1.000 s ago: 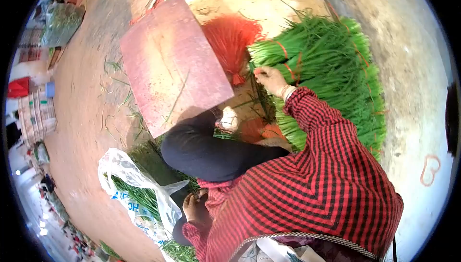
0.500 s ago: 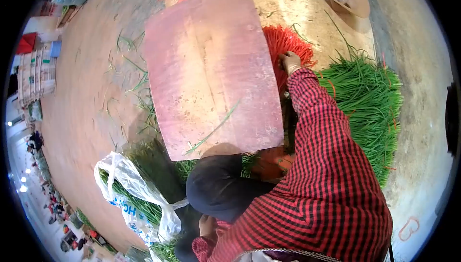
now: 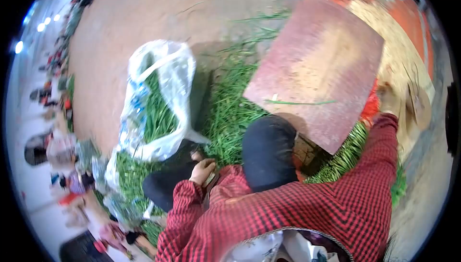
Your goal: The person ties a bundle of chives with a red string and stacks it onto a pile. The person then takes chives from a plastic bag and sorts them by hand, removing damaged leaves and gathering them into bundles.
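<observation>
My left hand (image 3: pixel 202 171) rests in my lap beside the dark trousers, its fingers curled around something too small to make out. On the right, my right hand (image 3: pixel 388 100) is blurred, at the bundle of red ties (image 3: pixel 370 104) by the right edge of the reddish board (image 3: pixel 317 55). A long green stalk (image 3: pixel 302 102) lies across the board's lower part. Below the board, partly under my right sleeve, are stacked green bundles (image 3: pixel 338 163). A white plastic bag (image 3: pixel 185 77) with greens inside stands left of my legs.
Loose green stalks (image 3: pixel 230 113) lie between the bag and the board. A tan hat-like object (image 3: pixel 418 106) is on the floor at the right. Several people sit far off on the left, among bags and greens. An orange-red sheet (image 3: pixel 408 27) lies at the upper right.
The view has swung left, so the bag and board appear farther right. My right hand went from the green bundles to the red ties. My left hand stays low by my legs.
</observation>
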The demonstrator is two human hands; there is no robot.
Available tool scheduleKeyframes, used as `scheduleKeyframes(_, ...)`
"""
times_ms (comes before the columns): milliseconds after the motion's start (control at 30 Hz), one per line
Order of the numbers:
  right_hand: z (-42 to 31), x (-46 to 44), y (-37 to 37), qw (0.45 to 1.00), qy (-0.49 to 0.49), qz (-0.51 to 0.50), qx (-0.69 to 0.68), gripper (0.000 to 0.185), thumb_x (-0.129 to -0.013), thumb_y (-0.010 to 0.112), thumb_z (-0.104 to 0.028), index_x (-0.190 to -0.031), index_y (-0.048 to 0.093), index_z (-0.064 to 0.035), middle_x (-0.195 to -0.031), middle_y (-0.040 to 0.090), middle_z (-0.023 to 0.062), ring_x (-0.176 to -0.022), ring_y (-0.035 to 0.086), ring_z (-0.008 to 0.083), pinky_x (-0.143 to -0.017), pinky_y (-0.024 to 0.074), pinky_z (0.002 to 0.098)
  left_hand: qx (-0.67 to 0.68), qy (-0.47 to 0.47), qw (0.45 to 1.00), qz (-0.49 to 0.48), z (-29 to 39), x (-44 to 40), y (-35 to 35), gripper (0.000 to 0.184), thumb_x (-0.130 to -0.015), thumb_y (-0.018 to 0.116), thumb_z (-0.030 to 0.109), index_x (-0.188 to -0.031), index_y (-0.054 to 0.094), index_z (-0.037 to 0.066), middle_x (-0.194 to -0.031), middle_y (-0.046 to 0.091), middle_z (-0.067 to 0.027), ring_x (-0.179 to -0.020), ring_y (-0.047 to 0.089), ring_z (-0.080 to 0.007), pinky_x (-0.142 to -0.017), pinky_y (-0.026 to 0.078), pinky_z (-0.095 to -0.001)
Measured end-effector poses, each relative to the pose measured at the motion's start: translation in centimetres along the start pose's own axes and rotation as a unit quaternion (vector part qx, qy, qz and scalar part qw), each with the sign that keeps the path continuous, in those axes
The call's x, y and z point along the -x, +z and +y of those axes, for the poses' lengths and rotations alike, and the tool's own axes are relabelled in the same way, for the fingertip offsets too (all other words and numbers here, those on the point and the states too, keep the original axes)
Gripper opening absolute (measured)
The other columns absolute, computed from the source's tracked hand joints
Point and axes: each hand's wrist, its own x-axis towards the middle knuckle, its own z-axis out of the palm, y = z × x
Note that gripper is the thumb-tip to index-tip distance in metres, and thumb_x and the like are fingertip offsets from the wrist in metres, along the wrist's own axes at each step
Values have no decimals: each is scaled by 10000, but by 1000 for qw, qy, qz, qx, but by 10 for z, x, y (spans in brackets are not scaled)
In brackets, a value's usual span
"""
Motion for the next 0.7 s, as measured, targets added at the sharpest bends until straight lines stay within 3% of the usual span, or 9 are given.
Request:
scheduleKeyframes(167, -137, 70, 81, 993, -94, -76, -17, 206, -967, 524, -170, -1103, 633, -58, -736, 574, -10, -591, 522, 71, -545, 450, 227, -45, 28, 998, 39, 34, 13, -5, 382, -911, 581, 283, -1192, 633, 29, -1083, 689, -147, -1041, 644, -230, -917, 472, -334)
scheduleKeyframes(200, -150, 93, 89, 984, -128, -123, 31, 208, -972, 523, -185, -1093, 636, -59, -711, 546, -19, -562, 484, 44, -516, 414, 197, -8, 63, 996, 62, 30, 5, -6, 369, -908, 593, 261, -1193, 633, 29, -1090, 689, -141, -1038, 645, -213, -916, 474, -328)
scheduleKeyframes(267, -155, 141, 103, 974, -176, -93, 108, 190, -976, 529, -212, -1012, 644, -66, -664, 495, -42, -525, 442, 35, -476, 342, 181, 103, 130, 980, 111, 46, -1, -11, 325, -908, 614, 194, -1188, 638, 30, -1100, 690, -126, -1023, 647, -175, -907, 480, -299)
scheduleKeyframes(367, -140, 217, 101, 983, -126, -110, 79, 186, -980, 524, -217, -976, 631, -65, -645, 500, -34, -507, 436, 44, -463, 354, 189, 99, 308, 926, 196, 166, 36, -21, 275, -951, 567, 106, -1189, 622, -21, -1119, 671, -101, -1028, 622, -167, -914, 478, -293)
scheduleKeyframes(433, -121, 266, 93, 987, -80, -111, 87, 188, -987, 515, -216, -986, 622, -62, -643, 519, -17, -495, 460, 53, -446, 379, 204, 2, 497, 839, 220, 245, 61, -11, 212, -895, 601, 49, -1092, 677, 44, -1080, 681, -119, -995, 648, -234, -886, 496, -330)
scheduleKeyframes(500, -105, 313, 87, 975, -12, -171, 139, 207, -990, 515, -227, -997, 611, -44, -651, 547, -1, -497, 500, 61, -441, 406, 214, -93, 633, 756, 138, 316, 89, 20, 179, -814, 655, 96, -990, 683, 76, -1049, 675, -114, -951, 648, -296, -864, 511, -381)
scheduleKeyframes(567, -79, 348, 74, 953, -38, -265, 144, 226, -983, 530, -229, -1008, 608, -18, -661, 569, 21, -507, 538, 87, -462, 425, 223, -126, 775, 614, 79, 349, 93, 78, 202, -756, 661, 172, -940, 688, 94, -984, 666, -94, -1027, 607, -300, -919, 469, -427)
scheduleKeyframes(633, -60, 369, 62, 938, -86, -294, 164, 219, -969, 537, -194, -1015, 607, 9, -674, 581, 44, -515, 543, 103, -477, 451, 244, -268, 798, 531, 98, 355, 91, 142, 181, -749, 647, 181, -896, 708, 93, -936, 667, -102, -1056, 589, -289, -978, 416, -450)
scheduleKeyframes(700, -67, 378, 57, 943, -59, -294, 144, 191, -956, 522, -137, -1013, 613, 21, -731, 597, 56, -607, 553, 97, -559, 473, 259, -460, 705, 536, 60, 339, 69, 204, 169, -727, 645, 183, -844, 722, 87, -863, 680, -105, -1003, 615, -290, -1028, 362, -449)
